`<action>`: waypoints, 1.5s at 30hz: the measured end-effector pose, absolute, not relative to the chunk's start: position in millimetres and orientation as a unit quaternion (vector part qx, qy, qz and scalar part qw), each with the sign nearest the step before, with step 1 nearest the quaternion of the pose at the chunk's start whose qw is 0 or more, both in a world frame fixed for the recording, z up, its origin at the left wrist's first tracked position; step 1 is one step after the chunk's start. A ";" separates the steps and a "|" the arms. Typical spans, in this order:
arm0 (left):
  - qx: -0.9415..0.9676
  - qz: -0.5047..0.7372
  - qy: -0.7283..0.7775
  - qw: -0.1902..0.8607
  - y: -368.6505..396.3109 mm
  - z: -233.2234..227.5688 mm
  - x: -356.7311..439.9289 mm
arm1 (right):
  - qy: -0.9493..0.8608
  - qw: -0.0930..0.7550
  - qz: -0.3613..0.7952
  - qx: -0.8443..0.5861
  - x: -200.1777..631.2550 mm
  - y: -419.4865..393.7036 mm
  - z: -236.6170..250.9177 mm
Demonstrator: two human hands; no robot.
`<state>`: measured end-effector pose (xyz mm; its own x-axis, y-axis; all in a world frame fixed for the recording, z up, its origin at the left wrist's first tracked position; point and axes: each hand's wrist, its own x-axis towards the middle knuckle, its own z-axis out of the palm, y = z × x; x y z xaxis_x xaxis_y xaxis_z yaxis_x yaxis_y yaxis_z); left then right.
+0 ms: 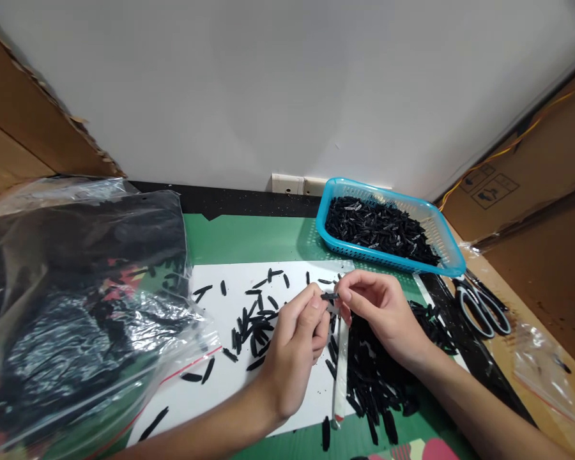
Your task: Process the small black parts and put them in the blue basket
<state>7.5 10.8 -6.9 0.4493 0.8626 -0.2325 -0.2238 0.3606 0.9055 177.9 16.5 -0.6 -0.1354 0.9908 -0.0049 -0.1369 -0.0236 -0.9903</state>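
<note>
- A slim white stick [341, 383] lies lengthwise between a heap of thin black strips [378, 386] and scattered ones, perhaps as a divider.
- A clear plastic zip bag [76, 332] with dark contents sits left, presumably aside to leave the middle for both hands.
- The left hand [298, 342], fingers curled, pinches one end of a small black strip [329, 296]; the right hand [388, 313] pinches the other, apparently for steadiness. It hangs above a white paper sheet [239, 275], whose paleness probably makes dark pieces easy to see.
- Beyond, a blue plastic basket [322, 220] holds many similar strips, likely keeping them together within reach.
</note>
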 end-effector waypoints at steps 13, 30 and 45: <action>0.431 0.397 0.351 0.731 10.5 -7.1 8.3 | -0.544 0.532 0.479 -0.438 165.9 13.4 -4.9; 0.418 0.372 0.346 0.753 9.5 -6.3 8.0 | -0.673 0.538 0.238 -0.448 175.4 5.0 1.7; 0.389 0.340 0.348 0.782 10.8 -0.2 6.7 | -0.874 0.344 -0.076 -0.334 188.7 22.8 11.3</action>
